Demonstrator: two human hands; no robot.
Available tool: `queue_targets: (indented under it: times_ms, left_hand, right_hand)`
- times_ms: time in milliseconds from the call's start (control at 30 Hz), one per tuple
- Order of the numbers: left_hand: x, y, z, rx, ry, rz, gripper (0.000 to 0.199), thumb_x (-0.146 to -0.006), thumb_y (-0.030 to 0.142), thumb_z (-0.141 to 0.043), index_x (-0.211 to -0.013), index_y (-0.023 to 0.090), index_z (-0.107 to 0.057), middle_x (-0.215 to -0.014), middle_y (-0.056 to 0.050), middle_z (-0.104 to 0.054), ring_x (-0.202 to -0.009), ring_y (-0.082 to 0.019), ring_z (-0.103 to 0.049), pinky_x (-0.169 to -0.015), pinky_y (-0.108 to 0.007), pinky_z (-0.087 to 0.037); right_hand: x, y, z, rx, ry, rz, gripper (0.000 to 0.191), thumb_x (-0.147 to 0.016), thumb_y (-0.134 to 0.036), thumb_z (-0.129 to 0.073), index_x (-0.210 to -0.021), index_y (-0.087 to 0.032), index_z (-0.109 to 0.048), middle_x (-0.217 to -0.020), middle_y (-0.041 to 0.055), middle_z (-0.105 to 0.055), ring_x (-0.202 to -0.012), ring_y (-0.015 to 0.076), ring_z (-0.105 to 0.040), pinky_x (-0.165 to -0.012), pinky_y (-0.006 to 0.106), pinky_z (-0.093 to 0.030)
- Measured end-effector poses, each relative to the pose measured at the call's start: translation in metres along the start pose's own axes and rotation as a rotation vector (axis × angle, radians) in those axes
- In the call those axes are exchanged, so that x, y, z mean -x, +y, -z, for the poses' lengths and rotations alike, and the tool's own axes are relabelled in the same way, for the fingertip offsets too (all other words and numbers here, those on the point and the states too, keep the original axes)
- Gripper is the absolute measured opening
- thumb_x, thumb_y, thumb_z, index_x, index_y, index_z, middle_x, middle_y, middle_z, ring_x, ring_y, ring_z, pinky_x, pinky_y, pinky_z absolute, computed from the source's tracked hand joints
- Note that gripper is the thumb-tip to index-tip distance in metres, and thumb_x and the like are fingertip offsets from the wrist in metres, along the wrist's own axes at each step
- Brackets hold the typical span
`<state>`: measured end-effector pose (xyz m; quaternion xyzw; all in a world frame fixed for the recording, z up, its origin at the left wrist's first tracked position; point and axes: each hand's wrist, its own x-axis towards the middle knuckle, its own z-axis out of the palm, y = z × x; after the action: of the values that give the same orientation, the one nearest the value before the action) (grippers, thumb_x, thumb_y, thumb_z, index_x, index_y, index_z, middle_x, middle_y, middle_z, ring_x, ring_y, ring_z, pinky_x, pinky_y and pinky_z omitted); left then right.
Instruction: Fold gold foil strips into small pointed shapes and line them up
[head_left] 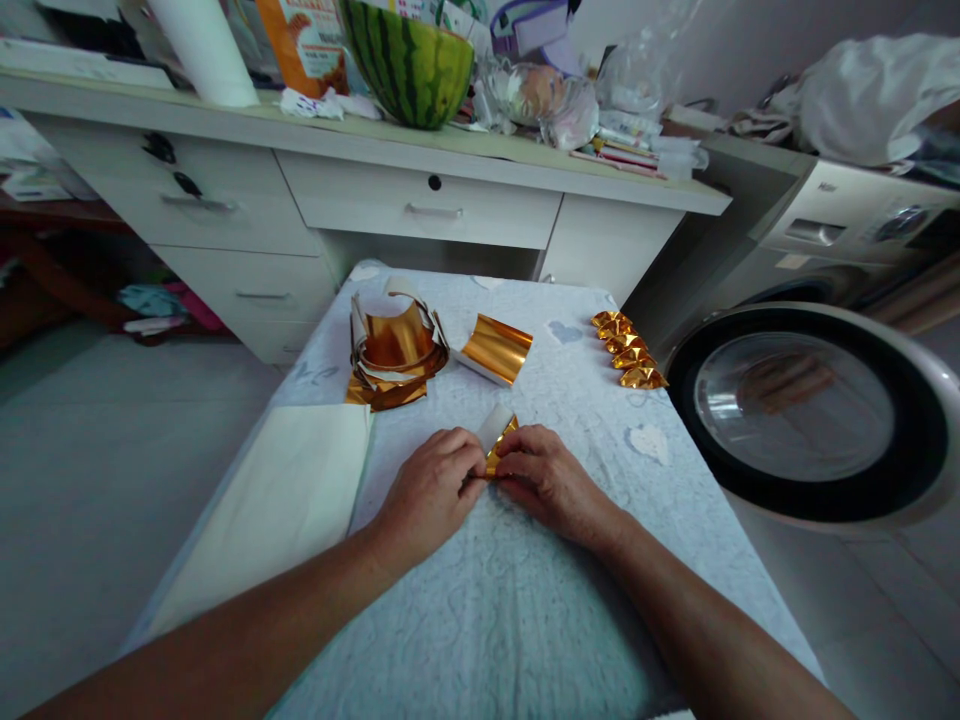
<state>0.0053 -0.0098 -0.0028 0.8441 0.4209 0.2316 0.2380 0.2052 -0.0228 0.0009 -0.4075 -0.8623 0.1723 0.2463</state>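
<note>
Between my two hands is a small sheet of gold foil paper, white on its back and partly folded. My left hand pinches its left side, and my right hand pinches the right side. The fingers cover much of the sheet. Just beyond them lies a curved stack of gold foil paper. To its left, a bundle of curled gold sheets stands in a ring shape. Several folded gold foil pieces form a row at the table's far right.
A pale patterned cloth covers the table, with a cream paper sheet on the left. Behind is a white drawer desk bearing a cut watermelon. At right, a washing machine door hangs open beside the table.
</note>
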Motion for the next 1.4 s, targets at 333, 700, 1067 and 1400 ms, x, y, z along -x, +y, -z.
queue_targets:
  times_ms: [333, 700, 1067, 1400]
  left_hand:
    - [0.001, -0.002, 0.004, 0.030, -0.001, 0.009, 0.014, -0.076, 0.008, -0.064, -0.076, 0.020, -0.058, -0.096, -0.003, -0.059, -0.094, -0.021, -0.056, -0.084, -0.035, -0.047]
    - [-0.003, -0.003, 0.002, 0.035, 0.004, 0.012, 0.015, -0.078, 0.009, -0.063, -0.086, 0.020, -0.060, -0.096, -0.003, -0.059, -0.095, -0.021, -0.056, -0.086, -0.036, -0.047]
    - [-0.006, -0.005, 0.000, 0.033, -0.005, 0.020, 0.012, -0.079, 0.009, -0.063, -0.083, 0.019, -0.058, -0.096, -0.002, -0.057, -0.095, -0.020, -0.054, -0.085, -0.036, -0.046]
    - [-0.008, -0.006, 0.000, 0.018, 0.000, 0.005, 0.013, -0.080, 0.009, -0.063, -0.080, 0.019, -0.055, -0.094, -0.002, -0.055, -0.093, -0.019, -0.053, -0.084, -0.036, -0.045]
  right_hand:
    - [0.001, 0.004, -0.003, -0.028, 0.044, -0.021, 0.008, -0.087, -0.018, -0.063, -0.092, -0.021, -0.069, -0.096, 0.0058, -0.063, -0.093, 0.0195, -0.057, -0.084, 0.035, -0.043]
    - [-0.004, 0.005, -0.001, -0.061, 0.041, -0.035, 0.007, -0.088, -0.013, -0.059, -0.088, -0.020, -0.059, -0.086, 0.0028, -0.063, -0.085, 0.0182, -0.057, -0.082, 0.033, -0.040]
    - [-0.007, 0.007, 0.001, -0.064, 0.026, -0.029, 0.006, -0.088, -0.015, -0.058, -0.088, -0.020, -0.061, -0.084, 0.0028, -0.063, -0.085, 0.0181, -0.057, -0.082, 0.033, -0.039]
    - [-0.010, 0.011, 0.000, -0.070, 0.032, -0.043, 0.004, -0.089, -0.018, -0.058, -0.088, -0.019, -0.061, -0.083, 0.0030, -0.063, -0.083, 0.0180, -0.056, -0.081, 0.033, -0.038]
